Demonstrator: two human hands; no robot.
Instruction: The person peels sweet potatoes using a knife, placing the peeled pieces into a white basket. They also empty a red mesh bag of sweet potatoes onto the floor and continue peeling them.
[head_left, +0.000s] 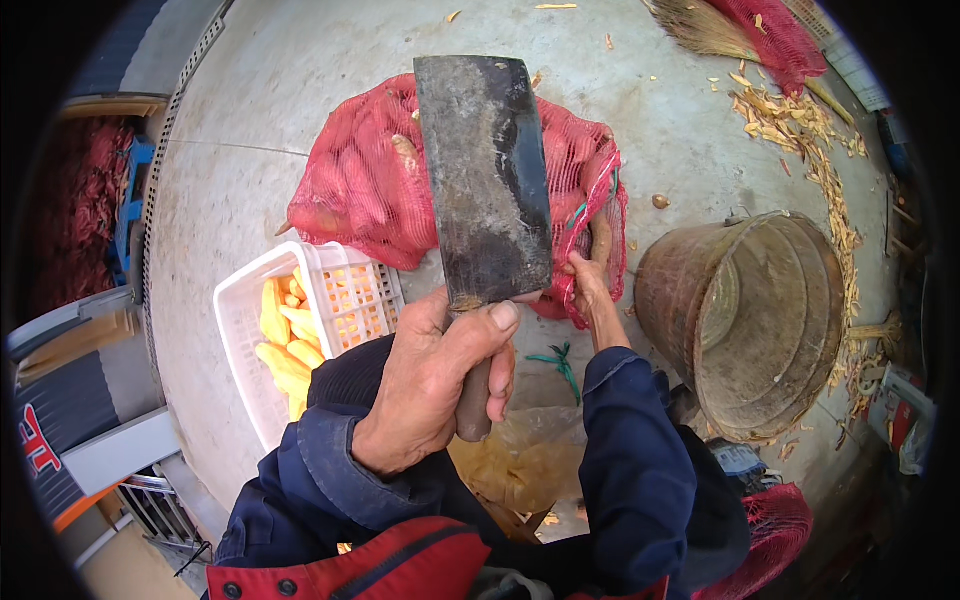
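My left hand (439, 375) grips the short handle of a broad cleaver (487, 180), its blade pointing away from me and hiding the middle of a red mesh sack (360, 172). Long tubers, which look like sweet potatoes, fill the sack as it lies on the floor. At the sack's opening on the right, my right hand (589, 281) holds the gathered mesh rim; its fingers are partly hidden. A brown tuber (601, 236) shows in the opening just beyond that hand. Peeled yellow-orange tubers (289, 330) lie in a white plastic crate (240, 360) at my left.
A worn, empty bucket (720, 300) leans at the right. Peelings (832, 180) are strewn behind it, near a straw broom (694, 26). Green ties (561, 367) lie on the floor before me. Another red mesh sack (776, 532) is at the lower right.
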